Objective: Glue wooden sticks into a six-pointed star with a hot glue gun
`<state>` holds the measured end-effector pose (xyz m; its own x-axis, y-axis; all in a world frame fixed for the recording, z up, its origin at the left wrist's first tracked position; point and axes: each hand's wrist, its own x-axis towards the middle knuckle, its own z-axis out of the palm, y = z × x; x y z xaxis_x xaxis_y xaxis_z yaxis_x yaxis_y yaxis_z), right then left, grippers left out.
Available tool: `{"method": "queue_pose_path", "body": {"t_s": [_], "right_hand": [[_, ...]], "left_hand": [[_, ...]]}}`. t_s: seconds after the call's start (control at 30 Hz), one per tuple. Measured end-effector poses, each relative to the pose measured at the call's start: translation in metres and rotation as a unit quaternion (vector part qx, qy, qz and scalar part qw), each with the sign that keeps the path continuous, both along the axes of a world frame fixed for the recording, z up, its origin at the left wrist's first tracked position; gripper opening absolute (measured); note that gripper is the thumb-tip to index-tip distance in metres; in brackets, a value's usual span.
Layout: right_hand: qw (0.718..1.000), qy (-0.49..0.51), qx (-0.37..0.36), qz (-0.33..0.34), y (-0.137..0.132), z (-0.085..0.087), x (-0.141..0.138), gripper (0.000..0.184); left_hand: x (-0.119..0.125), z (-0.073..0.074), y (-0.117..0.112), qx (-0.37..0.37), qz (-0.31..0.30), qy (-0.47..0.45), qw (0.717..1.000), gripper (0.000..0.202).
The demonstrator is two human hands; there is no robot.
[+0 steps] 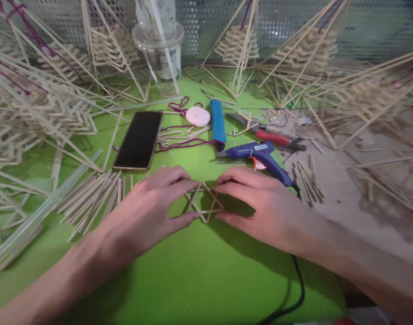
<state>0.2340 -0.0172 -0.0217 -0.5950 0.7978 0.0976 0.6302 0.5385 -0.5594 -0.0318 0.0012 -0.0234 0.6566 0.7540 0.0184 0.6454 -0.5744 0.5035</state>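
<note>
A small six-pointed star of thin wooden sticks (206, 211) lies on the green table top between my hands. My left hand (159, 198) grips its left side, thumb at the near edge and fingers at the far edge. From the other side my right hand (257, 203) holds it the same way, with thumb and fingertips on the right points. Just beyond the right hand rests a blue hot glue gun (257, 153) with an orange trigger. Loose short sticks (94, 198) are heaped left of my left hand, and another bundle (308, 180) lies right of the glue gun.
A phone (139, 140), a pale pink oval case (198, 116), a blue-handled tool (218, 122) and red-handled pliers (277, 137) lie behind. A plastic cup (162, 54) stands near the mesh panel (206, 27). Stick structures (240, 47) surround the back and sides. A black cable (299, 289) runs near the front.
</note>
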Motion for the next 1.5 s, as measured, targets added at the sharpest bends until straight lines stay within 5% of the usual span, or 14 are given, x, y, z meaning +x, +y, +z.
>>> {"method": "queue_pose_path", "body": {"t_s": [1.13, 1.4, 1.5], "right_hand": [[1.0, -0.006, -0.02, -0.015, 0.0012, -0.001, -0.0033, 0.011], [1.0, -0.015, -0.019, -0.011, 0.0025, 0.0, -0.0007, 0.015], [1.0, -0.019, 0.006, -0.024, 0.0024, -0.0018, 0.0012, 0.036]], "left_hand": [[0.001, 0.0037, 0.0065, -0.055, -0.018, 0.017, 0.998, 0.037], [0.0, 0.001, 0.0043, -0.041, -0.007, 0.02, 0.999, 0.047], [-0.0008, -0.0001, 0.0038, -0.045, -0.006, 0.015, 0.999, 0.041]]}}
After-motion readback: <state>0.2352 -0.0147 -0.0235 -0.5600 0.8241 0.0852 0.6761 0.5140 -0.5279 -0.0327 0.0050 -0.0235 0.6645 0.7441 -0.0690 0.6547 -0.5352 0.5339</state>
